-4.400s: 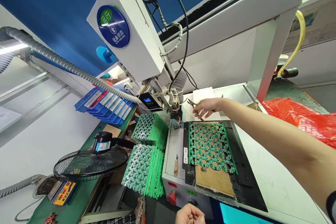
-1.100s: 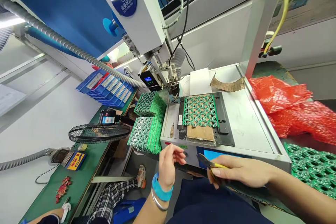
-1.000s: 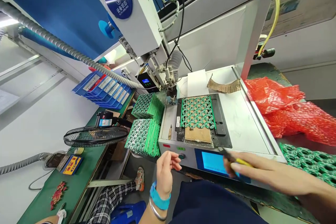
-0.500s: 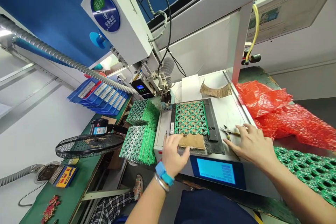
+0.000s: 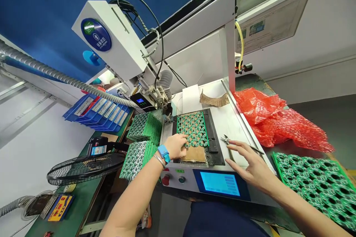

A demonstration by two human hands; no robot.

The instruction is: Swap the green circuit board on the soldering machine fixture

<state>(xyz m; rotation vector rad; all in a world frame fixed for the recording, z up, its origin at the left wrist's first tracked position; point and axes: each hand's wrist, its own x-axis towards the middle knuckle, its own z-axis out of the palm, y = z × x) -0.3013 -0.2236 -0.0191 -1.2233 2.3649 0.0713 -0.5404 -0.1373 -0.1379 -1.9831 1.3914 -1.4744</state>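
My left hand, with a blue watch and a bangle on its wrist, is at the lower left corner of the green circuit board panel. Its fingers are curled down there, and their tips are partly hidden. The panel lies on a black plate, above a brown pad. Further right, my right hand hovers with fingers apart beside the pliers, which lie on the white machine bed; nothing is held in it.
Stacked green panels stand left of the machine; another panel lies at the right. Red bubble wrap is at the right edge. A white machine head overhangs the left side. A black fan stands at the left.
The view has shifted. My left hand has moved up and left to the panel's lower corner and its fingers have curled in. My right hand stays near the pliers, fingers still spread.
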